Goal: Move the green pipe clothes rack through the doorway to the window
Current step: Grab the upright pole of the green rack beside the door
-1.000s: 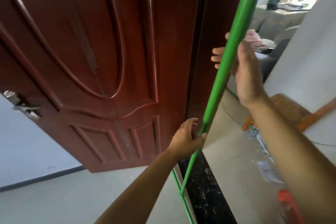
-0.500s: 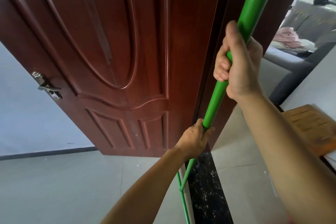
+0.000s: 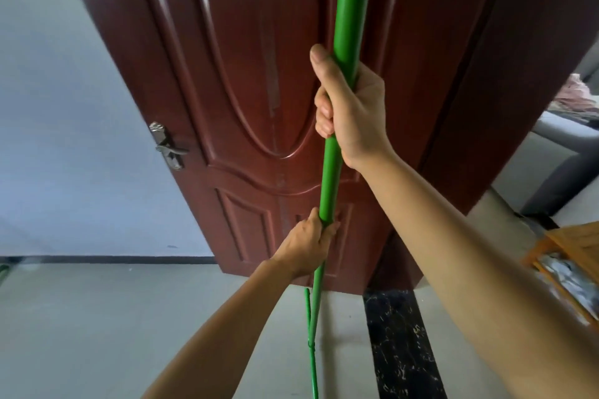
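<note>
Both fists clasp the near-upright green pipe (image 3: 332, 172), right hand (image 3: 351, 110) above left hand (image 3: 311, 244), before the door (image 3: 259, 74); swing it right toward the doorway (watch the frame).

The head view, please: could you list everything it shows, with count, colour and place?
pipe: one, green, upright at centre in front of the door, thinner green rods joined near the floor
door: one, dark red-brown wood, behind the pipe
door handle: one, silver metal, left edge of the door
wall: pale blue-white, left
floor: light grey, bottom
threshold strip: one, black speckled, right of the pipe's foot
sofa: grey, through the doorway, right
stool: one, orange wood, right edge
left hand: gripping the pipe low
right hand: gripping the pipe higher
</note>
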Motion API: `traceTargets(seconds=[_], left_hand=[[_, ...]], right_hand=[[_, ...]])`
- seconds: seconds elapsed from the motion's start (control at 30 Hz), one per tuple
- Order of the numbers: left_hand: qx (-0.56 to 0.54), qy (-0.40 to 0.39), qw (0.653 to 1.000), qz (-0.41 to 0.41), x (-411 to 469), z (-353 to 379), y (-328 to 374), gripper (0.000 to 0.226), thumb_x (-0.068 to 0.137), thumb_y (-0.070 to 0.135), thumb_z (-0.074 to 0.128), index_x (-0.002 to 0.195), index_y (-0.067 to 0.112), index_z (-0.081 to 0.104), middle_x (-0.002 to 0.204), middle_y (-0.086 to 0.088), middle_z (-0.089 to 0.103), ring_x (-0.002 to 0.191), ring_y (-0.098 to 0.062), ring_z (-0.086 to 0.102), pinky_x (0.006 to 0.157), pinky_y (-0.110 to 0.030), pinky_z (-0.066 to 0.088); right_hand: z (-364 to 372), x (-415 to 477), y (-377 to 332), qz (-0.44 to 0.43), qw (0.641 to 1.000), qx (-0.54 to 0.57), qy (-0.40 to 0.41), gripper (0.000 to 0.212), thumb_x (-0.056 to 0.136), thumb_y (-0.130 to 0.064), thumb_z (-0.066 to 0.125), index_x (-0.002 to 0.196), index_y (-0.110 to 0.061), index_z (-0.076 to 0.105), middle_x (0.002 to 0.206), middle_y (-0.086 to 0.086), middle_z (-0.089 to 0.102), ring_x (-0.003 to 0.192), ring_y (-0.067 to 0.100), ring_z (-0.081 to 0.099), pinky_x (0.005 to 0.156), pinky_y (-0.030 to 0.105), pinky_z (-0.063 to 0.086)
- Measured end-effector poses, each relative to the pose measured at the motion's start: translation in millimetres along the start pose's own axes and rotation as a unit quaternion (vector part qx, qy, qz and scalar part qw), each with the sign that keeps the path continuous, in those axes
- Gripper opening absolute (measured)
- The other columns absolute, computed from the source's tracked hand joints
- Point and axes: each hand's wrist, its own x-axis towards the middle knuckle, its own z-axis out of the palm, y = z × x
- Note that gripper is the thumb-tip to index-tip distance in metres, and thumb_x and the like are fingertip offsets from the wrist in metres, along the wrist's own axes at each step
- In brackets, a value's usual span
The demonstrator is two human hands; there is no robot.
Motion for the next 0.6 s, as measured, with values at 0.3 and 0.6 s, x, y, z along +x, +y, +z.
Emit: traceTargets(seconds=[0.3,0.6], left_hand=[[-0.020,0.093,0.992,-0.088,-34,-80,-82,0.040,0.087,0.055,0.033,0.095,0.017,0.042,0.085,-0.014,0.067,0.075,-0.034,0.066,0.070,-0.056,0.057],[0.019,0.165,0.972,-0.167,-29,-70,-116,0.023,0.098,0.029,0.056,0.115,0.021,0.044,0.100,-0.002,0.066,0.088,-0.017,0.066,0.079,-0.043,0.060]], right_hand=[[113,20,53,0.023,0.983,0.046,-0.174,0.030,0.101,-0.022,0.064,0.076,-0.020,0.046,0.056,-0.001,0.041,0.043,0.016,0.036,0.043,0.031,0.031],[139,55,100,0.039,0.936,0.121,-0.327,0.047,0.099,-0.028,0.063,0.071,0.002,0.040,0.047,0.012,0.032,0.034,0.013,0.037,0.039,0.026,0.034]])
